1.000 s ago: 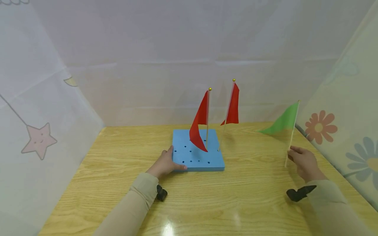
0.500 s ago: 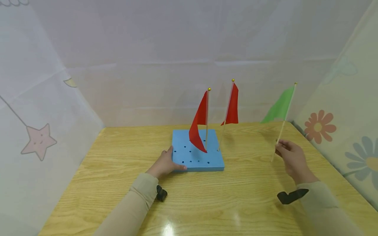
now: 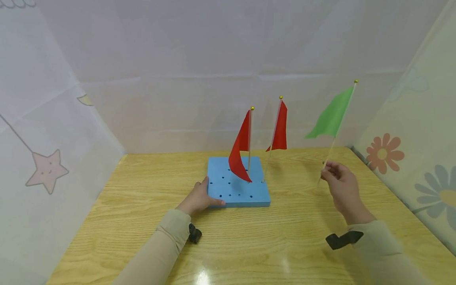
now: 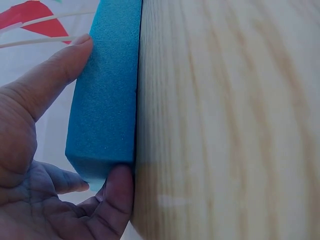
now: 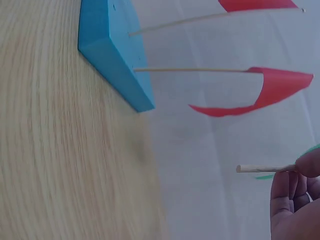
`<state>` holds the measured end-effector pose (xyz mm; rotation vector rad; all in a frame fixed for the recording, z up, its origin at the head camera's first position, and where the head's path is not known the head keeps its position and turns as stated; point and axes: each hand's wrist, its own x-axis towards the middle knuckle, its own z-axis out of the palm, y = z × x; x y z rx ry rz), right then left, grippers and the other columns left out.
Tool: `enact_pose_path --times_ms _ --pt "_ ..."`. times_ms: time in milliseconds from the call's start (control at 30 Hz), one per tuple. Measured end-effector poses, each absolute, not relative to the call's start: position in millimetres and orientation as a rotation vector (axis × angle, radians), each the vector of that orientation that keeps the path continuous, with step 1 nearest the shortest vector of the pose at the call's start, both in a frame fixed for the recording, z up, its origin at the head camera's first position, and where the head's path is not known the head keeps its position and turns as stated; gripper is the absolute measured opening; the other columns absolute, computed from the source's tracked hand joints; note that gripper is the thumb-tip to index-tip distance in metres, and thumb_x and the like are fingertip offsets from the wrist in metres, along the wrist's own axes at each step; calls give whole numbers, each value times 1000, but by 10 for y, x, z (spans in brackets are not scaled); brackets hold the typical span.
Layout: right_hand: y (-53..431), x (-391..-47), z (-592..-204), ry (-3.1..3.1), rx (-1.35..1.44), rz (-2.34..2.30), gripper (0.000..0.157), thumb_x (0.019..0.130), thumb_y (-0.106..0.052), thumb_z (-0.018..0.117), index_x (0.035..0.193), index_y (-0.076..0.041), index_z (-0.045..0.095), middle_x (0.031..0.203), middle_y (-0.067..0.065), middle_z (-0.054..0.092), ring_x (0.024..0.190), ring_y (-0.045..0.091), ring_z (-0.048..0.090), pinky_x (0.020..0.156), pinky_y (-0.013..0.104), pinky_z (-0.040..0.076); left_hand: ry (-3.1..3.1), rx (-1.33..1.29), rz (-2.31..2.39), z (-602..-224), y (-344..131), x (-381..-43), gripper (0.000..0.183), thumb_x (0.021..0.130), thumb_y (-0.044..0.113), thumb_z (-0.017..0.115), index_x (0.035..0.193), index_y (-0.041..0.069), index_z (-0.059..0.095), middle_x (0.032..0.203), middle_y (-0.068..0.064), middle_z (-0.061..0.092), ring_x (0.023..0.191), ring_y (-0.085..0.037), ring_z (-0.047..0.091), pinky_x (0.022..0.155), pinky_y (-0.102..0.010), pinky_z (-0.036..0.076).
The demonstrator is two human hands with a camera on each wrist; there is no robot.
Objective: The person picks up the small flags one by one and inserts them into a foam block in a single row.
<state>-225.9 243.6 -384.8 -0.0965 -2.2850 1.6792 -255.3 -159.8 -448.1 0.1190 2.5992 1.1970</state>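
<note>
A blue foam block (image 3: pixel 256 190) with small holes in its top lies on the table. My left hand (image 3: pixel 199 198) holds its near left corner, the thumb along the front side and fingers at the left side (image 4: pixel 102 100). Two red flags on thin wooden sticks stand in the block: one flag (image 3: pixel 238 158) near its middle, the other flag (image 3: pixel 280 130) by its right edge, tilted right. To the right, my right hand (image 3: pixel 343 190) pinches the stick of a green flag (image 3: pixel 333 114) low down. That stick leans right, and its bare lower end (image 5: pixel 260 169) points down above the table.
The wood-grain table (image 3: pixel 142 237) is bordered by a pale cloth backdrop (image 3: pixel 178 111) behind and printed cloth (image 3: pixel 420 130) on the right. Small black cameras are strapped at both wrists. The two red flags rise between the hands, behind the block's front part.
My right hand has moved left and a little farther back, lifting the green flag higher. The left hand and the block with its red flags have stayed put.
</note>
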Motion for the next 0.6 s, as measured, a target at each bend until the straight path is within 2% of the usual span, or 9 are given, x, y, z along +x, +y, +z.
enact_pose_path --times_ms 300,600 --pt "2167 -2240 -3785 -2215 103 1663 11 105 0 55 115 -4 57 104 -8 56 90 3 57 81 12 51 2593 126 1199 -4492 -1606 -2570 118 82 36 90 164 -1 15 154 -29 33 130 -39 44 111 -54 39" --pt "1933 -2255 -3732 -2248 184 1565 20 104 1 57 121 10 54 105 -4 56 91 2 57 81 12 50 2592 115 1202 -4489 -1602 -2563 119 81 36 91 164 -1 15 156 -29 32 131 -39 44 111 -55 39"
